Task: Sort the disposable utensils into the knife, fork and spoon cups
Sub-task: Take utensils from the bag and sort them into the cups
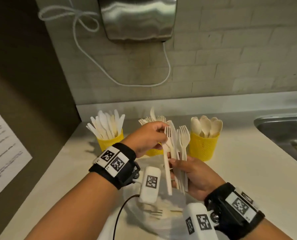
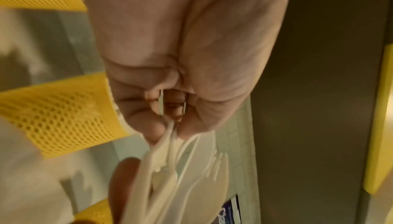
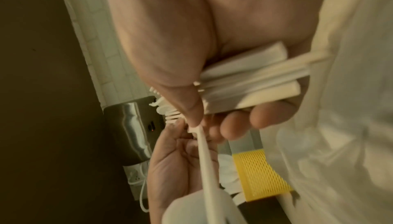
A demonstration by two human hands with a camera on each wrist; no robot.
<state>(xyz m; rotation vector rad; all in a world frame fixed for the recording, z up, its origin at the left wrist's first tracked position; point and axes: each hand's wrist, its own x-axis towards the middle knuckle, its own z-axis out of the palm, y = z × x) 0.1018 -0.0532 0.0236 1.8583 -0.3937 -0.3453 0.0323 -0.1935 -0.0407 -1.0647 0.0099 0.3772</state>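
Three yellow mesh cups stand in a row: the knife cup [image 1: 109, 142] on the left, the fork cup [image 1: 153, 152] mostly hidden behind my left hand, and the spoon cup [image 1: 203, 147] on the right. My right hand [image 1: 174, 163] grips a bundle of white forks [image 1: 183, 135] by the handles [image 3: 244, 79], tines up. My left hand [image 1: 163, 134] pinches one fork [image 1: 168, 181] just below its tines at the bundle's left edge. In the left wrist view, finger and thumb of that hand [image 2: 170, 125] close on the fork's neck above the bundle [image 2: 191, 168].
A clear plastic bag [image 1: 154, 212] holding more utensils lies on the counter below my hands. A steel sink [image 1: 282, 129] sits at the right. On the tiled wall hang a steel dryer [image 1: 137, 18] and a looping white cable [image 1: 168, 66].
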